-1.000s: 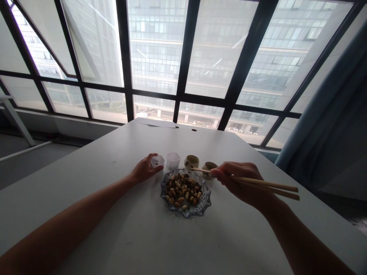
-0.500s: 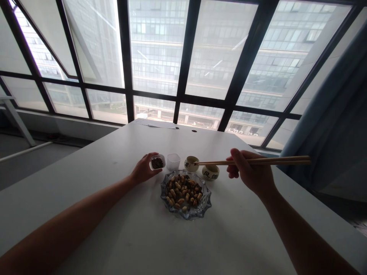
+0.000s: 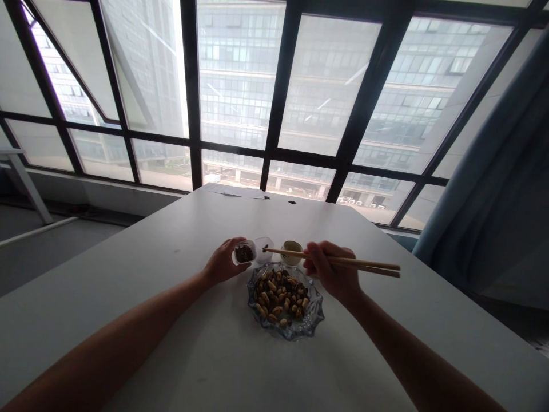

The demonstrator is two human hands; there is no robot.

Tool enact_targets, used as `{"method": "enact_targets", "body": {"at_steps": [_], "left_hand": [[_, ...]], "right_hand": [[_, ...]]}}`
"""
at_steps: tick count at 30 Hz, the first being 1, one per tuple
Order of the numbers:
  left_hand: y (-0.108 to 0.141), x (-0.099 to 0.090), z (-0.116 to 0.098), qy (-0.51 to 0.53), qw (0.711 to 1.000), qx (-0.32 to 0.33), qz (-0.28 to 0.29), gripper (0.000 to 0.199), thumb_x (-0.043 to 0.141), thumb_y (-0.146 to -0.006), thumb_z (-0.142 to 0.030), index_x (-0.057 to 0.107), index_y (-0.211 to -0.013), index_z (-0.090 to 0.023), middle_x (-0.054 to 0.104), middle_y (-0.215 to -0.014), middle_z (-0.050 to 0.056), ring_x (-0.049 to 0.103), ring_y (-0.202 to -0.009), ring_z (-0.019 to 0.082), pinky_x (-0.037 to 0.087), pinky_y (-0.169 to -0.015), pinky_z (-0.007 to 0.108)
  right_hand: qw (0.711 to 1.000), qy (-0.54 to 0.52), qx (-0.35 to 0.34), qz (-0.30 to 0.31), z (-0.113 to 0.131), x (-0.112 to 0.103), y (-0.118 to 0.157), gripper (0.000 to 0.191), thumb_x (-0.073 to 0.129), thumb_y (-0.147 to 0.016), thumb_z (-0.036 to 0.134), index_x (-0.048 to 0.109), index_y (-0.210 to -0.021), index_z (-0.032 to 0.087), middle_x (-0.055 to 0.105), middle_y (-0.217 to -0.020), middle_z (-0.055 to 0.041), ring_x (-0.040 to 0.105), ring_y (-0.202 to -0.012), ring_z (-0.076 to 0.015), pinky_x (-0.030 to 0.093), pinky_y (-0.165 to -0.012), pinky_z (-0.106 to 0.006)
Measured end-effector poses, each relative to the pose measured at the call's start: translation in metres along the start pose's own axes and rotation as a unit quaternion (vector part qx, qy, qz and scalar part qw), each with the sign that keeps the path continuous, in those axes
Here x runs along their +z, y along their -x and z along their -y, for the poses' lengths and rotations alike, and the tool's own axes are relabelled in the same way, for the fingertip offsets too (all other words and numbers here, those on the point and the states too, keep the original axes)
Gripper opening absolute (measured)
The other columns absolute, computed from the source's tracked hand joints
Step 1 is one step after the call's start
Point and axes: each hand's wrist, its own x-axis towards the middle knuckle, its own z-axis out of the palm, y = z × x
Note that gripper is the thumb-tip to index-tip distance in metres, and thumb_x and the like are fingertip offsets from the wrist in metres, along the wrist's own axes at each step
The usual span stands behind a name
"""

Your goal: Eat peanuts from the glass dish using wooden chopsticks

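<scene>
My left hand (image 3: 223,262) is closed around a small clear plastic cup (image 3: 244,252), tilted toward me, with small dark bits inside. In my right hand (image 3: 334,269) is a pair of wooden chopsticks (image 3: 364,265), pointing left. Their tips are at a second clear cup (image 3: 265,247), by a small dark piece; whether they grip it I cannot tell. A cream ceramic cup (image 3: 291,253) stands behind the chopsticks. In front of the cups sits a scalloped glass bowl (image 3: 316,320) of peanuts (image 3: 278,294) mixed with dark pieces. My right hand hides the other ceramic cup.
Everything stands on a white table (image 3: 206,355). Sheets of paper (image 3: 240,193) lie at its far edge, near two dark round spots. Large windows rise behind it, and a blue curtain (image 3: 480,171) hangs at the right.
My right hand and the chopsticks have moved left, their tips going from the ceramic cup to the second clear cup. My left hand still holds its cup. The view has shifted slightly.
</scene>
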Motion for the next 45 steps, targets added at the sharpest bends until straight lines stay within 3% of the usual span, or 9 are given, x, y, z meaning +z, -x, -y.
{"method": "enact_targets", "body": {"at_steps": [4,7,13,19,23,28,35,41,45], "left_hand": [[0.001,-0.001,-0.002,0.006,1.000,0.004,0.000,0.062,0.077,-0.070,-0.035,0.053,-0.126,-0.023,0.067,-0.118,0.012,0.066,-0.107,0.029,0.055,-0.093,0.044],[0.002,-0.001,-0.002,0.006,1.000,0.002,0.005,0.064,0.078,-0.069,-0.036,0.053,-0.126,-0.023,0.068,-0.118,0.012,0.066,-0.107,0.029,0.055,-0.093,0.045],[0.001,0.002,-0.002,0.006,0.999,-0.027,0.031,0.063,0.077,-0.070,-0.039,0.055,-0.126,-0.020,0.068,-0.118,0.013,0.067,-0.105,0.029,0.056,-0.089,0.043],[-0.001,0.003,-0.001,-0.001,0.998,-0.054,0.035,0.062,0.074,-0.071,-0.044,0.055,-0.126,-0.021,0.070,-0.116,0.011,0.069,-0.101,0.028,0.057,-0.086,0.041],[-0.001,0.003,0.001,-0.010,0.997,-0.063,0.042,0.064,0.074,-0.073,-0.046,0.054,-0.127,-0.020,0.069,-0.118,0.012,0.069,-0.102,0.028,0.057,-0.086,0.042],[-0.003,0.001,0.000,-0.021,0.996,-0.069,0.046,0.063,0.073,-0.074,-0.048,0.054,-0.127,-0.019,0.071,-0.114,0.012,0.070,-0.096,0.027,0.056,-0.085,0.041],[-0.005,-0.002,-0.008,-0.043,0.994,-0.085,0.053,0.063,0.072,-0.072,-0.051,0.057,-0.124,-0.018,0.073,-0.102,0.010,0.068,-0.075,0.022,0.057,-0.072,0.037],[-0.005,-0.003,-0.008,-0.040,0.994,-0.086,0.047,0.065,0.072,-0.071,-0.053,0.058,-0.124,-0.019,0.074,-0.099,0.009,0.068,-0.075,0.022,0.057,-0.071,0.036],[-0.005,-0.003,-0.007,-0.036,0.994,-0.091,0.054,0.066,0.072,-0.072,-0.054,0.057,-0.126,-0.019,0.074,-0.099,0.009,0.069,-0.077,0.023,0.057,-0.071,0.036]], "right_hand": [[0.995,0.037,-0.014,0.095,-0.009,0.042,-0.016,0.046,0.060,-0.090,0.057,0.064,-0.065,0.019,0.066,-0.052,-0.0017,0.062,-0.046,-0.0139,0.050,-0.046,-0.023],[0.991,0.054,0.018,0.118,-0.013,0.052,-0.022,0.049,0.060,-0.087,0.063,0.065,-0.066,0.019,0.066,-0.053,-0.0024,0.063,-0.048,-0.0149,0.050,-0.046,-0.023],[0.991,-0.052,0.122,0.013,-0.018,0.002,0.005,0.061,0.052,-0.084,0.074,0.067,-0.068,0.017,0.061,-0.047,-0.0028,0.056,-0.038,-0.0138,0.046,-0.038,-0.024],[0.960,-0.089,0.250,0.093,-0.008,-0.042,0.046,0.050,0.069,-0.079,0.064,0.061,-0.063,0.016,0.060,-0.045,-0.0014,0.054,-0.036,-0.0131,0.044,-0.035,-0.023],[0.945,-0.114,0.268,0.146,-0.011,-0.045,0.058,0.046,0.072,-0.079,0.058,0.061,-0.065,0.016,0.062,-0.050,-0.0009,0.055,-0.039,-0.0113,0.046,-0.038,-0.022],[0.937,-0.136,0.279,0.162,-0.021,-0.043,0.064,0.047,0.075,-0.076,0.058,0.058,-0.064,0.016,0.062,-0.050,0.0000,0.055,-0.039,-0.0099,0.046,-0.038,-0.021],[0.944,-0.134,0.254,0.163,-0.012,-0.033,0.067,0.042,0.077,-0.076,0.052,0.060,-0.066,0.015,0.064,-0.056,0.0004,0.055,-0.042,-0.0078,0.045,-0.039,-0.018],[0.970,-0.065,0.209,0.107,-0.008,-0.057,0.048,0.046,0.074,-0.077,0.057,0.058,-0.063,0.017,0.068,-0.055,-0.0037,0.062,-0.044,-0.0127,0.049,-0.039,-0.020],[0.960,-0.063,0.218,0.166,0.000,-0.068,0.043,0.048,0.068,-0.082,0.059,0.058,-0.063,0.017,0.067,-0.052,-0.0031,0.061,-0.040,-0.0119,0.048,-0.037,-0.020]]}}
